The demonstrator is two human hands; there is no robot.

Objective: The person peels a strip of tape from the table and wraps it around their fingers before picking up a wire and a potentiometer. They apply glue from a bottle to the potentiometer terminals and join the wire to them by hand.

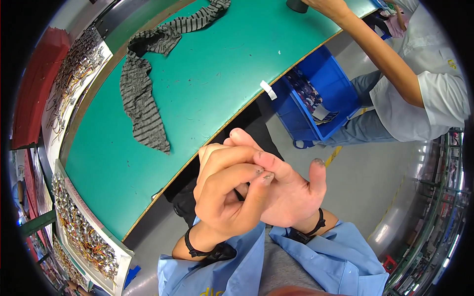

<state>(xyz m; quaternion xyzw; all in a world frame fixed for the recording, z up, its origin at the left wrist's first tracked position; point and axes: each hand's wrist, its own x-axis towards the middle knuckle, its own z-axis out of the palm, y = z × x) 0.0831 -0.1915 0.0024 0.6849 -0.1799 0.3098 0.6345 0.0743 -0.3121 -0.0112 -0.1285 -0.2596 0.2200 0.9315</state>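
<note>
My left hand [224, 195] and my right hand [291, 195] are together in front of me, off the edge of the table. The left fingers are curled, with thumb and fingertips pressed in a pinch against the fingers of the right hand. Anything between those fingertips is too small or hidden to make out. The right hand lies palm up with its thumb held apart and its fingers stretched toward the left hand, partly covered by it. Dark smudges show on several fingertips. Black bands [193, 246] circle both wrists below blue sleeves.
A green table [197, 98] carries a striped grey cloth strip [140, 93]. Trays of small wired parts [84, 227] line the left. At right, a blue bin [335, 93] stands beside a person in a white top [419, 89], whose hand is by a dark cup-like object [297, 5].
</note>
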